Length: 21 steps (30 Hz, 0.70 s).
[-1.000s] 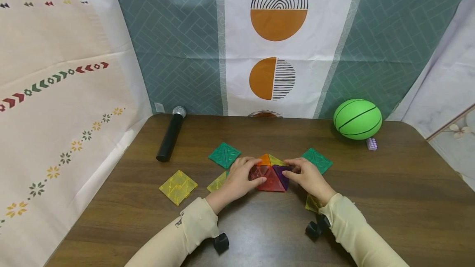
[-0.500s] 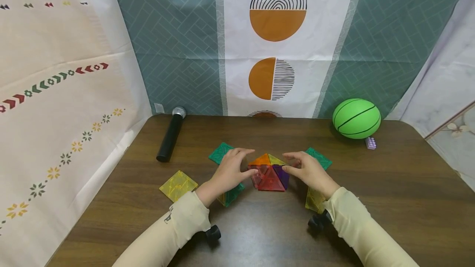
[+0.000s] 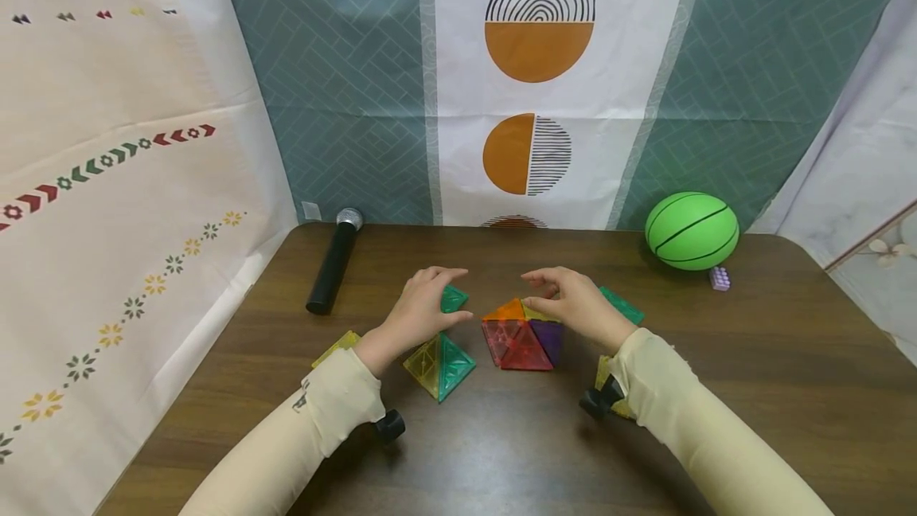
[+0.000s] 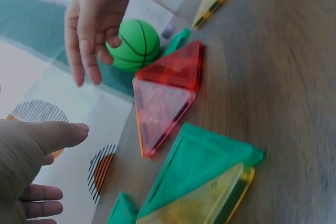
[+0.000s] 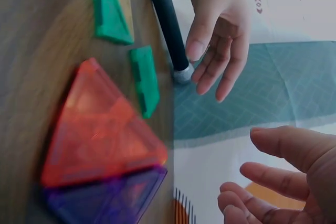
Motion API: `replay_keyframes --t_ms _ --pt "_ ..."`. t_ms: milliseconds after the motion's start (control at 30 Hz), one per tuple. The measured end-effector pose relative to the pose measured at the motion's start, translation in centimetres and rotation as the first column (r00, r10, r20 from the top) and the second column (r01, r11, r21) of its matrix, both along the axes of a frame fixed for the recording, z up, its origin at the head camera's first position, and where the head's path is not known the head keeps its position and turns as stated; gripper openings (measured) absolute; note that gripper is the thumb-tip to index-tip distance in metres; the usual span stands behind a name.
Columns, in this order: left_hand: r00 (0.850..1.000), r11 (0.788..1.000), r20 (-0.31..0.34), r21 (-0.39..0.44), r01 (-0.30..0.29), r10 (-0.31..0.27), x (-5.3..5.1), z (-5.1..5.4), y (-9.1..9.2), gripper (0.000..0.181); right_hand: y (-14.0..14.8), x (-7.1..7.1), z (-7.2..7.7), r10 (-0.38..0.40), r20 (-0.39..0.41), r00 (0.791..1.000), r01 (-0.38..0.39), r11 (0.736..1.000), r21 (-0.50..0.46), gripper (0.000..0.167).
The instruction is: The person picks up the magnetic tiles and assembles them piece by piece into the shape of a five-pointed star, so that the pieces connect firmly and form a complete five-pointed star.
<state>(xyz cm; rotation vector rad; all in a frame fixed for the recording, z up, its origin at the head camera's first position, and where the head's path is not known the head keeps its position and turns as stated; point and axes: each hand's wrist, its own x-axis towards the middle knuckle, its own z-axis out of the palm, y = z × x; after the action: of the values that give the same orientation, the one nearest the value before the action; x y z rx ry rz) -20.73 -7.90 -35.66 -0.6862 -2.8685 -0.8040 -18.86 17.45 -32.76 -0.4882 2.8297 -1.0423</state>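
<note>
A low dome of joined translucent triangles stands mid-table, with a red front face (image 3: 527, 347), an orange one (image 3: 507, 310), a purple one (image 3: 548, 339) and a yellow one partly behind the right hand. My left hand (image 3: 417, 315) hovers left of it, thumb and fingers apart, holding nothing. Over the dome's back right side, my right hand (image 3: 579, 307) is raised with its fingers spread and nothing between them. In the left wrist view the dome's pinkish-red triangle (image 4: 161, 109) faces the camera. The right wrist view shows its red triangle (image 5: 100, 129) above a purple one (image 5: 110, 198).
A green and yellow tile square (image 3: 455, 366) lies front left of the dome. Other green tiles (image 3: 622, 305) and yellow tiles (image 3: 337, 345) lie around, some partly under the arms. A black microphone (image 3: 333, 269) is back left; a green ball (image 3: 692, 231) and purple block (image 3: 719, 279) are back right.
Both hands have come off the dome and risen. The left hand moved away to the left, the right hand slightly up and back. The dome stays standing where it was.
</note>
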Motion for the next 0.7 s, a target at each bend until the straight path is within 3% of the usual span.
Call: replay_keyframes --t_ms 267,700 --pt "0.998 0.999 0.049 -0.043 -0.023 0.025 -1.0 -0.5 -1.6 0.07 -3.1 -1.7 0.5 0.073 -0.008 0.997 -0.073 0.997 -0.001 0.042" --pt "0.993 0.992 0.115 -0.126 -0.015 0.03 -2.4 -2.3 -4.0 0.077 -7.4 -4.2 -1.6 0.089 0.081 0.993 -0.087 0.996 -0.03 0.044"
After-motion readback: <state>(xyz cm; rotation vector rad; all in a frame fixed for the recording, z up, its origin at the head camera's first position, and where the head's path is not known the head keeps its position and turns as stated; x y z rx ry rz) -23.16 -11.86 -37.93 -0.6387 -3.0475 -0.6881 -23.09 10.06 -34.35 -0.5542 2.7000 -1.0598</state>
